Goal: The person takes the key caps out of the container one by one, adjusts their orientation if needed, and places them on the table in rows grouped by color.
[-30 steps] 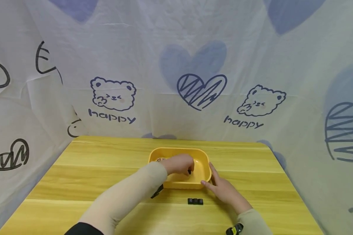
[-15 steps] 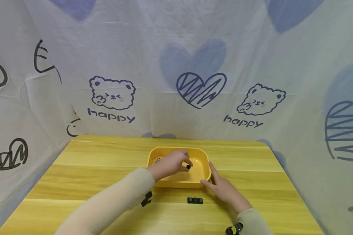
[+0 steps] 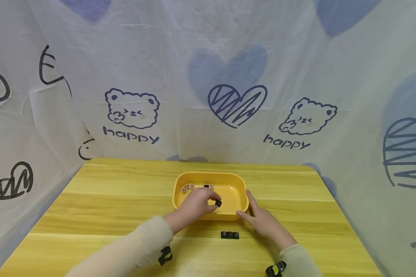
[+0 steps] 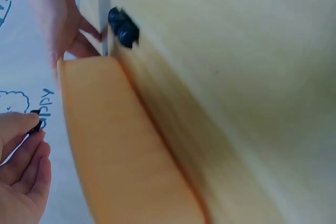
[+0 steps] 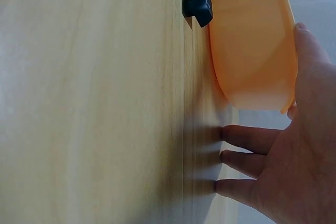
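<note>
In the head view my left hand (image 3: 194, 206) pinches a small black keycap (image 3: 218, 203) between thumb and fingertips, above the yellow box (image 3: 225, 216). The same keycap (image 4: 35, 123) shows side-on in the left wrist view, clear of the box wall. My right hand (image 3: 265, 223) rests against the box's right end, its thumb at the near rim. In the right wrist view several straight fingers (image 5: 244, 188) of that hand reach down to the table beside the box. Before the box lies a short row of black keycaps (image 3: 230, 235).
Inside the box, light-coloured pieces with dark markings (image 3: 188, 187) lie at the left, and a black piece and a light one (image 3: 208, 186) at the back. The box stands on a wooden table (image 3: 124, 207). A printed cloth (image 3: 180, 77) hangs behind.
My left hand has drawn back leftward and toward me with the black keycap, uncovering pieces at the back of the box. The right hand and the row of keycaps stay put.
</note>
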Demonstrator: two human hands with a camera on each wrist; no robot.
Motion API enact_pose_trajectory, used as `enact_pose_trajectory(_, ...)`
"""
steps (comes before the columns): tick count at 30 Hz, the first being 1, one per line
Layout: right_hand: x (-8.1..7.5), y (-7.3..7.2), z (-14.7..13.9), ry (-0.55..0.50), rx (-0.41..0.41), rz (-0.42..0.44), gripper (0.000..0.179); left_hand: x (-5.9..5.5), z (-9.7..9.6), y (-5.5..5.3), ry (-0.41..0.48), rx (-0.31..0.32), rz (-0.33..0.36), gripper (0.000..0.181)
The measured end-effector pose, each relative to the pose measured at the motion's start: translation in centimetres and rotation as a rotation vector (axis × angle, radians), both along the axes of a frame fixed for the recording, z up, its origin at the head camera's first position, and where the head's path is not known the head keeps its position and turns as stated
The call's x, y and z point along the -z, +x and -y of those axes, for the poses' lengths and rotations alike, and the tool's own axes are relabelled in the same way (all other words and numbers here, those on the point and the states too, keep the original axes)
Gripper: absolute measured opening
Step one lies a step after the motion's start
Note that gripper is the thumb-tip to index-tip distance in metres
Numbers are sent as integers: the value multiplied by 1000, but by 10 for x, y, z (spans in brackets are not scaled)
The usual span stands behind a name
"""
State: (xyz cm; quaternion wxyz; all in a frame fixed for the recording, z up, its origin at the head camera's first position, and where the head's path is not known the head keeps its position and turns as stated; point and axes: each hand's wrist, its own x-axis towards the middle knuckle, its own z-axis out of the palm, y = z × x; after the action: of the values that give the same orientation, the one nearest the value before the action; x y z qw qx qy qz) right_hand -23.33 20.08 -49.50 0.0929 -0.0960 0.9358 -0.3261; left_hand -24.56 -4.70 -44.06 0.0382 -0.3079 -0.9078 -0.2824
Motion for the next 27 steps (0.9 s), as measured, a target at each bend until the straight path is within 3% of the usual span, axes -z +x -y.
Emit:
enact_pose_trajectory(9,1,0,0,-8,-7,-11,87,13,3,21,141,-49,29,19)
enact_pose_trajectory(18,1,1,-1,-7,-18,-18,87,26,3,44,238,-62,184,14)
enact_pose_trajectory(27,1,1,-1,0,-24,-22,87,51,-1,52,238,-58,268,15)
